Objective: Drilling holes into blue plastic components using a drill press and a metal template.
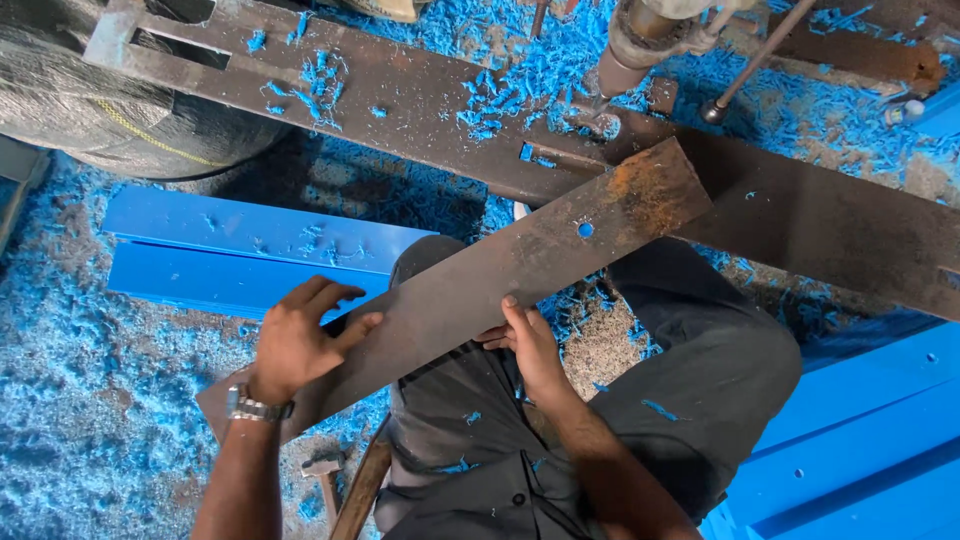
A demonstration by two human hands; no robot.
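Here — left hand (298,340), right hand (530,345) grip rusty drilled steel bar (500,275).

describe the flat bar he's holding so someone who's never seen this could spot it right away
Start at the long dark steel beam crossing the top, amid blue shavings. Just below it, the flat bar slants across the person's lap, left hand on top, right hand at its lower edge. Unlike the blue panels nearby, it is bare brown metal, rusty-ended, with one small hole.

You were in a metalworking workshop: blue shavings (90,400) covered the floor, a drill spindle (640,45) hung over a long rusty steel bed (820,215), blue painted metal sections (240,255) lay alongside, and a hammer (322,470) rested by your knees.
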